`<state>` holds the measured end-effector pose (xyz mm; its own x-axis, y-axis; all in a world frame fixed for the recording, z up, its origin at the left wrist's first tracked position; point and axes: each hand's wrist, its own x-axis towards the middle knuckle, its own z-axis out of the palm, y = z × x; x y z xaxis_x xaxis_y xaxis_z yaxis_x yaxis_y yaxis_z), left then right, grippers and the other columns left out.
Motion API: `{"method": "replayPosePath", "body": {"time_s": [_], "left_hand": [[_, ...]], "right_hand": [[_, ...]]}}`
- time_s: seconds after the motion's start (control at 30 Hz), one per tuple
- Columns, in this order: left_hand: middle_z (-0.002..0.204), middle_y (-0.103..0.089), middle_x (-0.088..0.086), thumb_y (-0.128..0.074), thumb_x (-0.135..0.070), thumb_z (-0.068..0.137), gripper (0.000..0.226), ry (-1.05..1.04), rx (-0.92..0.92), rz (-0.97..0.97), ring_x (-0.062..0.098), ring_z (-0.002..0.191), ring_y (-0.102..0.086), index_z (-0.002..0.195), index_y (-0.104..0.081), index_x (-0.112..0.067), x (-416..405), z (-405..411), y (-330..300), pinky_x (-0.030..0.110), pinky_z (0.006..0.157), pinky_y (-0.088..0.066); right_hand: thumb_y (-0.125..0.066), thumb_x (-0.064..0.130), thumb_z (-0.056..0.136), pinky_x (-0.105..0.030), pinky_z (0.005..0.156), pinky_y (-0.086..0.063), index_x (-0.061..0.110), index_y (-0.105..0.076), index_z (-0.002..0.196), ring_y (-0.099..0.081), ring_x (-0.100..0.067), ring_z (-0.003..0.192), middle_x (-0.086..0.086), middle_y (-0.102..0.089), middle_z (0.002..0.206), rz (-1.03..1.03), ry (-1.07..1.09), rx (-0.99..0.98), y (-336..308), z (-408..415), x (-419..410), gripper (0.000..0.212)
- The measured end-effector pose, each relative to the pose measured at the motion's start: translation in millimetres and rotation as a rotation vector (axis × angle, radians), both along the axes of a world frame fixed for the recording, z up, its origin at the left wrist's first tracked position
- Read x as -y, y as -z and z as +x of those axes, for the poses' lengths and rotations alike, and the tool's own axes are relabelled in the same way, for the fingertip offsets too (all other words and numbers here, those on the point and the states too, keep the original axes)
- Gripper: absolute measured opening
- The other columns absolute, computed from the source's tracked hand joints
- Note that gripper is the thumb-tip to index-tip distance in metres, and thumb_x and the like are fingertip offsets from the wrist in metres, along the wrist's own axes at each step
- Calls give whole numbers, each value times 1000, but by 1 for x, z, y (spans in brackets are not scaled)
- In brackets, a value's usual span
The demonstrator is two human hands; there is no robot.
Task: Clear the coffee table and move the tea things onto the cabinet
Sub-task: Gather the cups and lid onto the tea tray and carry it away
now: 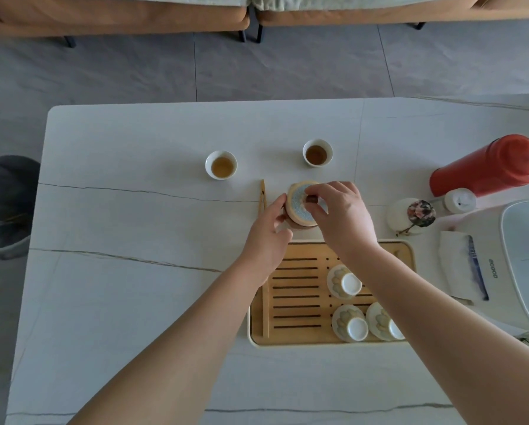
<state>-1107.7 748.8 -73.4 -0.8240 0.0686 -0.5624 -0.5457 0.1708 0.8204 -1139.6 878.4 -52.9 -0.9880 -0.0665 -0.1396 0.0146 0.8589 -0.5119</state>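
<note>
Spanning the whole view beneath both arms, the table [134, 302] carries every tea thing; no cabinet is in sight, so the move is not yet done. Right of the right hand lie a red flask [487, 164] on its side and a white appliance [524, 259] lettered with a short word, apparently "SCOOO", not surely legible. Under the right forearm sits the tray [297, 302] with three upturned cups [344, 283]. Between the hands stands the teapot [300, 207]. The left hand [266, 237] curls against its side, apparently steadying it. The right hand [339, 216] pinches the knob of the lid [298, 199] with bent fingers. Just left of the left hand lie tongs [262, 196]. Beyond both hands stand two filled cups [221, 165], apart from each other.

Risks, as judged:
- the lid, held only at the knob, could slip and chip the pot;
- the filled cups could spill if carried undrained;
- the flask could roll if nudged.

No other writing can be read.
</note>
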Motion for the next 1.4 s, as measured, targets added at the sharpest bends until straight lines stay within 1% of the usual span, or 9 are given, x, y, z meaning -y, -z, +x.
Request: {"method": "replayPosePath", "body": {"time_s": [0.23, 0.33, 0.57, 0.7, 0.8, 0.87, 0.97, 1.07, 1.4], "left_hand": [[130, -53, -7, -47, -7, 96, 52, -101, 58, 170, 6, 119, -48, 143, -39, -27, 3, 0, -5, 26, 100, -38], [116, -52, -15, -49, -14, 96, 48, -116, 57, 174, 4, 110, -48, 141, -42, -28, 2, -1, -7, 24, 94, -39], [111, -51, -21, -48, -20, 97, 42, -152, 69, 181, 3, 110, -44, 138, -45, -29, 0, -5, -9, 30, 97, -39], [145, -41, -7, -46, -34, 97, 45, -253, 170, 319, 15, 133, -38, 142, -40, -28, 1, -8, -14, 43, 105, -37], [151, -34, -5, -38, -50, 96, 52, -296, 292, 437, 26, 139, -33, 143, -36, -29, 0, -12, -17, 48, 108, -32], [151, -36, -5, -29, -57, 95, 57, -278, 338, 505, 29, 136, -38, 143, -36, -29, -1, -14, -18, 50, 110, -28], [149, -39, -6, -23, -60, 95, 59, -270, 336, 495, 31, 133, -41, 143, -37, -30, -1, -14, -18, 47, 110, -28], [148, -39, -6, -26, -56, 96, 55, -263, 318, 447, 31, 130, -43, 142, -41, -29, -2, -10, -23, 41, 110, -31], [121, -56, -18, -39, -48, 96, 24, -223, 250, 398, 22, 114, -57, 109, -59, -44, 10, 38, -59, 34, 101, -43]], "right_hand": [[-58, 16, 89, -30, 81, -41, 13, -65, 111, -44, -21, 115, -4, -64, 111, -14, 9, -24, 1, 1, 2, 23], [-58, 16, 89, -30, 80, -42, 13, -65, 110, -45, -20, 115, -3, -64, 110, -17, 7, -35, 1, 1, 1, 22], [-58, 20, 89, -34, 80, -46, 14, -64, 109, -44, -19, 115, -2, -62, 114, 0, -15, -32, 2, -1, 1, 22], [-57, 31, 90, -31, 98, -38, 17, -52, 128, -39, -21, 125, -5, -46, 134, -160, 96, -23, 5, 4, -5, 41], [-45, 44, 94, -39, 108, -34, 23, -35, 140, -36, -20, 132, -4, -37, 146, -499, 413, 339, 6, 2, -8, 52], [-39, 44, 96, -39, 100, -42, 24, -38, 138, -42, -20, 125, -4, -41, 144, -756, 545, 566, 8, 2, -7, 47], [-40, 30, 97, -38, 96, -47, 22, -43, 134, -49, -25, 123, -4, -46, 138, -956, 639, 624, 9, 4, -6, 38], [-45, 20, 97, -37, 94, -50, 20, -43, 136, -54, -25, 118, -6, -52, 132, -937, 627, 577, 9, 12, -6, 39], [-53, 22, 94, -22, 75, -56, 33, -53, 119, -63, -9, 102, 12, -64, 109, -949, 531, 461, -29, 62, -10, 28]]}}
